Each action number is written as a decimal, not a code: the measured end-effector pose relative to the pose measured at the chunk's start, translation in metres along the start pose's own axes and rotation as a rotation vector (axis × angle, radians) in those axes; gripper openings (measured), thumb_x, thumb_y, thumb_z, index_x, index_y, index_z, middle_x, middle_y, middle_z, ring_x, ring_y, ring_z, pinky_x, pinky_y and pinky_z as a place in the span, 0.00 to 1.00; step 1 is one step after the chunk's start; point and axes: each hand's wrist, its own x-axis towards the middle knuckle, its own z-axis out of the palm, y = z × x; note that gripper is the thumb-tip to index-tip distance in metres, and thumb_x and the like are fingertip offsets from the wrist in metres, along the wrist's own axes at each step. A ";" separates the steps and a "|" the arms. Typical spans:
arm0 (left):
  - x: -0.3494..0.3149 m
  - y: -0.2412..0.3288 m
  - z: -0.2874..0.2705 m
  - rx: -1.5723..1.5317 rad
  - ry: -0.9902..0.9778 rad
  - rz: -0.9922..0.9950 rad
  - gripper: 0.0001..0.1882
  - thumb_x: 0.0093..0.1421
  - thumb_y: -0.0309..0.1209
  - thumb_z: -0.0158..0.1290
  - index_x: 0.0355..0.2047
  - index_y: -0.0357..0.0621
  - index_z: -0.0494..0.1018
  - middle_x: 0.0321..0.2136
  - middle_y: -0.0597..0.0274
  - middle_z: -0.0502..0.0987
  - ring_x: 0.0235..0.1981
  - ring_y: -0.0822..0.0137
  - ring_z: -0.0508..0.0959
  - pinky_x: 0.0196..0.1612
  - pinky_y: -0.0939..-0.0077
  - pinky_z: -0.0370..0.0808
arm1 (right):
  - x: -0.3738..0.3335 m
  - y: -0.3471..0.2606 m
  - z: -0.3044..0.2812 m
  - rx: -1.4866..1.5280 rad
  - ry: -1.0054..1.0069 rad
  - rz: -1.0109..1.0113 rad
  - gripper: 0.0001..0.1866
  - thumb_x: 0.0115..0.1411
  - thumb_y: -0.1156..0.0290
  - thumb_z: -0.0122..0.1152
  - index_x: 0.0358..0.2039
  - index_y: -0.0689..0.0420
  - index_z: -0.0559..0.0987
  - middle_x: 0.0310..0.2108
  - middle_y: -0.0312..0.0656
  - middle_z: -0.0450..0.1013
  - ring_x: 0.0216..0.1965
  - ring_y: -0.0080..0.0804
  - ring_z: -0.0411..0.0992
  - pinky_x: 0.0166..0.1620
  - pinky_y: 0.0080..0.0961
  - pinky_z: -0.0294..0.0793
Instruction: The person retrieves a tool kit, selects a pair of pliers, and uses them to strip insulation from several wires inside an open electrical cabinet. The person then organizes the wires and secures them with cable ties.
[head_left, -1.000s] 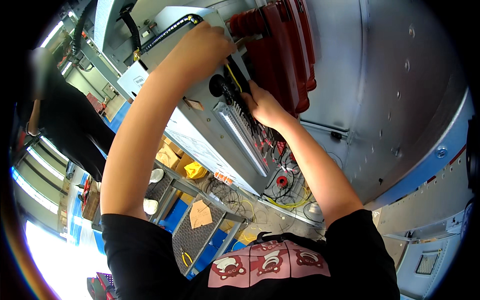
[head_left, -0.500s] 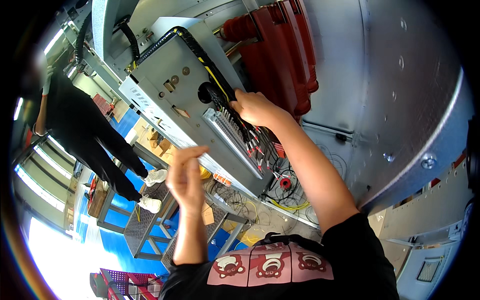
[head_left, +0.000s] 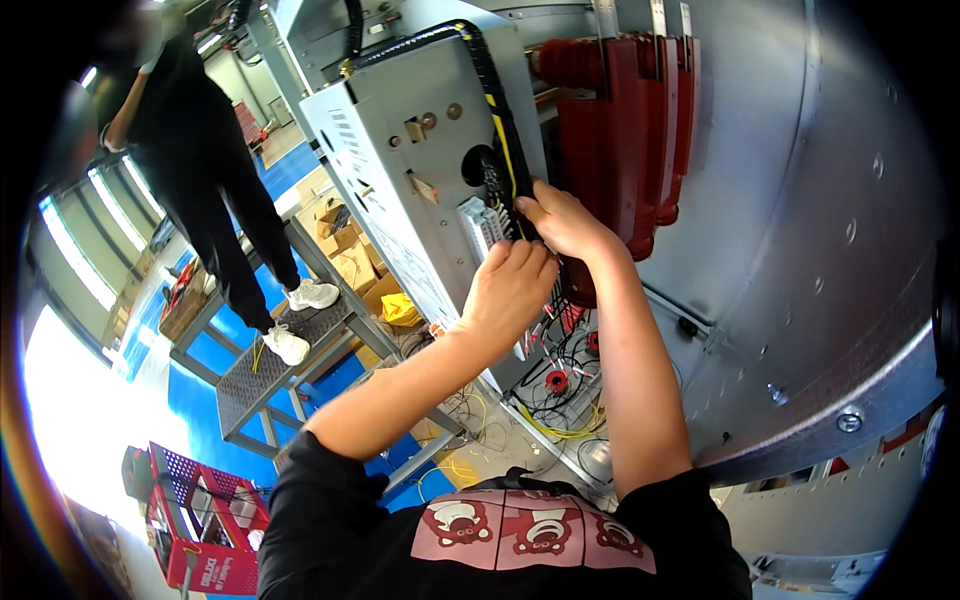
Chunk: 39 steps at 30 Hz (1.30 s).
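Observation:
A grey metal box panel (head_left: 410, 165) stands in front of me, with a thick black wire harness (head_left: 497, 105) running over its top and down its right side. A yellow wire follows the harness. My right hand (head_left: 572, 225) is closed around the harness, thumb on its near face, beside the round cable hole (head_left: 482, 165). Just below it, my left hand (head_left: 510, 288) has its fingers curled in at the loose wires next to the terminal block (head_left: 480, 225). Its fingertips are hidden, so what it grips cannot be made out. The left hand covers most of the terminal block.
Dark red insulator parts (head_left: 620, 140) stand right of the box, beside a metal wall (head_left: 770, 180). Loose wires and a red ring (head_left: 556, 382) lie below. At left, a person in black (head_left: 205, 170) stands on a metal step platform (head_left: 290, 365). A red basket (head_left: 205, 510) sits lower left.
My left hand has moved from the open air at left to the wires beside my right hand, and its fingers have curled. My right hand stays on the harness. The view has shifted left.

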 end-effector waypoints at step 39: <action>-0.008 0.004 0.012 -0.620 0.676 -0.566 0.08 0.54 0.20 0.59 0.36 0.42 0.77 0.29 0.61 0.72 0.29 0.66 0.73 0.31 0.76 0.64 | -0.018 -0.011 -0.007 0.371 -0.092 -0.045 0.20 0.67 0.53 0.56 0.33 0.61 0.76 0.27 0.30 0.66 0.32 0.17 0.61 0.37 0.21 0.67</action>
